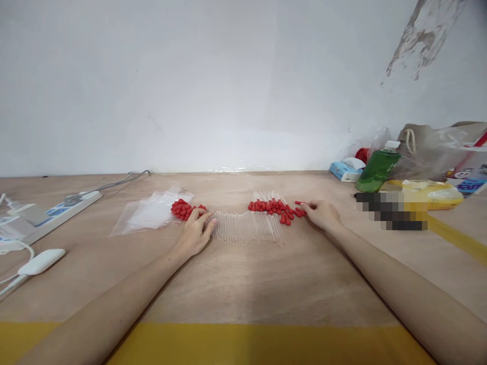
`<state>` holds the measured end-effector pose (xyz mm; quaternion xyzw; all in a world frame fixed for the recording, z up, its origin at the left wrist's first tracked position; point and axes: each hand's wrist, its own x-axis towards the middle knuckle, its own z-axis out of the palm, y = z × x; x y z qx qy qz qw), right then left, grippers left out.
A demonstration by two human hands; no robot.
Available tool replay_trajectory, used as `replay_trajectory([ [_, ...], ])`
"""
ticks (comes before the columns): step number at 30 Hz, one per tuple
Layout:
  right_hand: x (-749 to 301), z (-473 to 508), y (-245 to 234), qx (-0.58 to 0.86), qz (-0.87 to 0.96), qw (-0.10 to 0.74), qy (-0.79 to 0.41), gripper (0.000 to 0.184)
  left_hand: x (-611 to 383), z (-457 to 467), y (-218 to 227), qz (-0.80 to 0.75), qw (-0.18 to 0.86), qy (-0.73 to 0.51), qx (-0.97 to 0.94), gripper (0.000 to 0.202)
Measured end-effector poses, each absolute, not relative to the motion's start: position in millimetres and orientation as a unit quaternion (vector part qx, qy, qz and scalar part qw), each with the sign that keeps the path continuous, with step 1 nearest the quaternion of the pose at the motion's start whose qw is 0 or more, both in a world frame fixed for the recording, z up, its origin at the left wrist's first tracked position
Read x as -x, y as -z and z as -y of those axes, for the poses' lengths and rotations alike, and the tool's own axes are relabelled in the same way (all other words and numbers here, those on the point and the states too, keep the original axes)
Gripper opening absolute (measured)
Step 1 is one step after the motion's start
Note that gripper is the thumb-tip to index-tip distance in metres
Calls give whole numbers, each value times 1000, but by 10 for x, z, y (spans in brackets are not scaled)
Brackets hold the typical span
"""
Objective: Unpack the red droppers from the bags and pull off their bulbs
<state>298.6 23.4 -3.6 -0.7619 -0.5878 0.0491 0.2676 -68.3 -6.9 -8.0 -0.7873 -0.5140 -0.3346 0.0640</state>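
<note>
A row of clear thin tubes lies side by side on the table. Behind its right part are droppers with red rubber bulbs, their clear stems pointing toward the wall. A few loose red bulbs are by the right end. My left hand rests at the row's left end, fingers apart, beside a pile of red rubber bulbs. My right hand is closed in a pinch at the right of the bulbs, with a red rubber bulb at its fingertips.
Clear plastic bags lie left of the pile. A power strip and white charger are farther left. At right stand a green bottle, a tissue pack and a yellow package. Yellow tape runs along the front.
</note>
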Motion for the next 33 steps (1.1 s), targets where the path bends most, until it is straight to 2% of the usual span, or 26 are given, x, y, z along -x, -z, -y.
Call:
replay_trajectory([
  [5, -2972, -276, 62, 749, 583, 309, -53, 34, 682, 59, 83, 502, 71, 338, 793, 31],
  [13, -2882, -375, 188, 640, 643, 399, -136, 36, 679, 66, 83, 506, 65, 335, 792, 29],
  [20, -2830, -319, 123, 627, 673, 370, -133, 29, 677, 66, 89, 507, 62, 330, 794, 29],
  [23, -2802, -320, 131, 635, 640, 403, -159, 25, 680, 66, 90, 502, 61, 331, 797, 29],
  [33, -2784, -419, 203, 638, 526, 519, -217, 34, 693, 55, 117, 496, 73, 330, 799, 30],
])
